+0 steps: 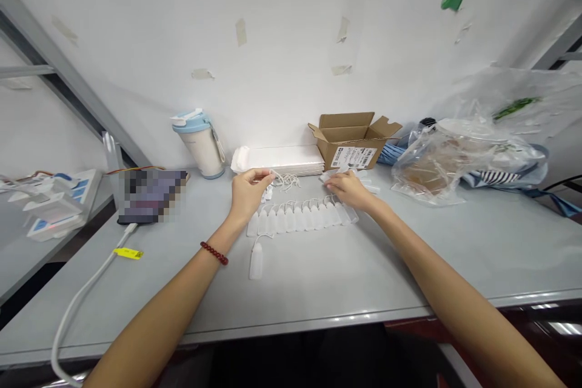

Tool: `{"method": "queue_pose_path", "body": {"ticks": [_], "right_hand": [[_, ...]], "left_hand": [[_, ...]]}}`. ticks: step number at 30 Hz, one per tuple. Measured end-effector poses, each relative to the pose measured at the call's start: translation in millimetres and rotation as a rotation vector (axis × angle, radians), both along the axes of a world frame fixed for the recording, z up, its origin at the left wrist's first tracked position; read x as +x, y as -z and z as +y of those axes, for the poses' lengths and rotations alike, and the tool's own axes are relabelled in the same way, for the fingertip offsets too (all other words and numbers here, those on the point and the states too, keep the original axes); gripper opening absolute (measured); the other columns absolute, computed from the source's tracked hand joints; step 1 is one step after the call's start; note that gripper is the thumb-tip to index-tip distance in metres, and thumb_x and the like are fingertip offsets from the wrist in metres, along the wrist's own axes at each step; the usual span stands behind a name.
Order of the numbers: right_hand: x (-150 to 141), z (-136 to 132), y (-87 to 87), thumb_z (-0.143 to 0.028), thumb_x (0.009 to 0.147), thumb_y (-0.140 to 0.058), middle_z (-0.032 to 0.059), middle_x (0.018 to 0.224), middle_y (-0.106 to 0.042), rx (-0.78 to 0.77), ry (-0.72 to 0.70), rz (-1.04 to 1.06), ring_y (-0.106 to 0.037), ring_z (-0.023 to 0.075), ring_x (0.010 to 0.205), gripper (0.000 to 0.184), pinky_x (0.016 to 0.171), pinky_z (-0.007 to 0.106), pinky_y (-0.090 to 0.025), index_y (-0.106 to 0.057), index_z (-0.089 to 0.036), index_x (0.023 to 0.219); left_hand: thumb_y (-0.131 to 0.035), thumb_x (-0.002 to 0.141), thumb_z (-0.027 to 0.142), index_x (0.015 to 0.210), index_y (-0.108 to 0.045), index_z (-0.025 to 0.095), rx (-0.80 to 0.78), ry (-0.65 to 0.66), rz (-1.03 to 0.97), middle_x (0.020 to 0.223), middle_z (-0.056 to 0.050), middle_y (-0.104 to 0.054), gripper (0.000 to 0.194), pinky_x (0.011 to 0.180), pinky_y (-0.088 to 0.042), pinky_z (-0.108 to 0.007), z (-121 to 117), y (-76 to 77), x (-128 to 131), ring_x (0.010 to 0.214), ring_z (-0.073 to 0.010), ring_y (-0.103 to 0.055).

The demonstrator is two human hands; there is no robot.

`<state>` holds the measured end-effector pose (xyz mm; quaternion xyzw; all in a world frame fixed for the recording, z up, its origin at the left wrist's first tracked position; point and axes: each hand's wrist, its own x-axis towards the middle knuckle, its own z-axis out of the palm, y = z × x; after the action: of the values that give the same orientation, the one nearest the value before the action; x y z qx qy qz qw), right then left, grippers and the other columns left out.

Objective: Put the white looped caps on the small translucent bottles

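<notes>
My left hand [248, 195] is closed in a pinch at the end of a white string, beside a small pile of white strings [290, 182]. Crumpled white bits [267, 194] lie just under its fingertips. Further right, my right hand [351, 191] has its fingers drawn together on a translucent white sleeve [328, 174], at a loose heap of similar pieces in front of the carton. Between and below both hands runs a row of translucent white sleeves [300, 218] with string loops at their tops. One more looped sleeve [256, 262] lies apart, nearer the table's front edge.
An open cardboard box [348, 139] and a stack of white flat boxes [286, 157] stand against the wall. Left are a tumbler [200, 145], a phone [152, 194] with a white cable [86, 291], and a power strip [68, 203]. A plastic bag [454, 157] sits right.
</notes>
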<state>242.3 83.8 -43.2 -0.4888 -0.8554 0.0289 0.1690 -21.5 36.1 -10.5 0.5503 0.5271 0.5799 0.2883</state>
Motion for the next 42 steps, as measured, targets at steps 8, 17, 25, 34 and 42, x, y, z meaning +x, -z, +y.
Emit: {"method": "queue_pose_path", "body": {"ticks": [8,17,25,34,42], "right_hand": [[-13,-26,-22.0,-0.015,0.084,-0.05,0.0083,0.087,-0.068,0.088,-0.05,0.262,-0.058,0.0227,0.085,0.015,0.08,0.035,-0.04,-0.065,-0.017,0.081],[-48,-79,-40.8,-0.023,0.084,-0.051,0.0017,0.078,-0.065,-0.127,-0.15,0.705,-0.056,0.0136,0.07,0.011,0.06,0.025,-0.04,-0.061,-0.019,0.082],[-49,-80,-39.6,-0.025,0.082,-0.056,0.0004,0.075,-0.059,-0.285,-0.176,0.82,-0.054,0.0139,0.072,0.008,0.063,0.027,-0.039,-0.056,-0.018,0.079],[-53,-85,-35.8,-0.028,0.083,-0.054,0.0001,0.073,-0.058,-0.281,-0.172,0.811,-0.051,0.0137,0.068,0.01,0.063,0.028,-0.037,-0.056,-0.019,0.082],[-54,-86,-34.9,-0.032,0.083,-0.055,0.0011,0.079,-0.061,-0.298,-0.141,0.865,-0.053,0.0147,0.07,0.013,0.064,0.029,-0.038,-0.053,-0.02,0.086]], "left_hand": [[-0.077,0.061,0.03,0.085,-0.067,0.014,-0.134,0.203,-0.218,0.063,0.0,-0.065,0.031,0.058,-0.043,-0.023,-23,-11.2,21,0.062,-0.0114,-0.055],[-0.077,0.063,0.029,0.08,-0.071,0.013,-0.234,0.35,-0.395,0.076,-0.004,-0.069,0.025,0.062,-0.047,-0.024,-28,-8.3,30,0.066,-0.0112,-0.058],[-0.075,0.068,0.026,0.085,-0.07,0.012,-0.311,0.5,-0.477,0.076,-0.004,-0.068,0.022,0.063,-0.047,-0.023,-32,-6.5,30,0.067,-0.0101,-0.058],[-0.074,0.068,0.031,0.081,-0.065,0.016,-0.328,0.479,-0.354,0.082,-0.001,-0.061,0.021,0.059,-0.045,-0.021,-36,-11.4,31,0.072,-0.0104,-0.055],[-0.069,0.073,0.041,0.084,-0.072,0.017,-0.272,0.495,-0.158,0.08,-0.003,-0.064,0.027,0.06,-0.044,-0.023,-36,-11.2,32,0.075,-0.0138,-0.053]]}}
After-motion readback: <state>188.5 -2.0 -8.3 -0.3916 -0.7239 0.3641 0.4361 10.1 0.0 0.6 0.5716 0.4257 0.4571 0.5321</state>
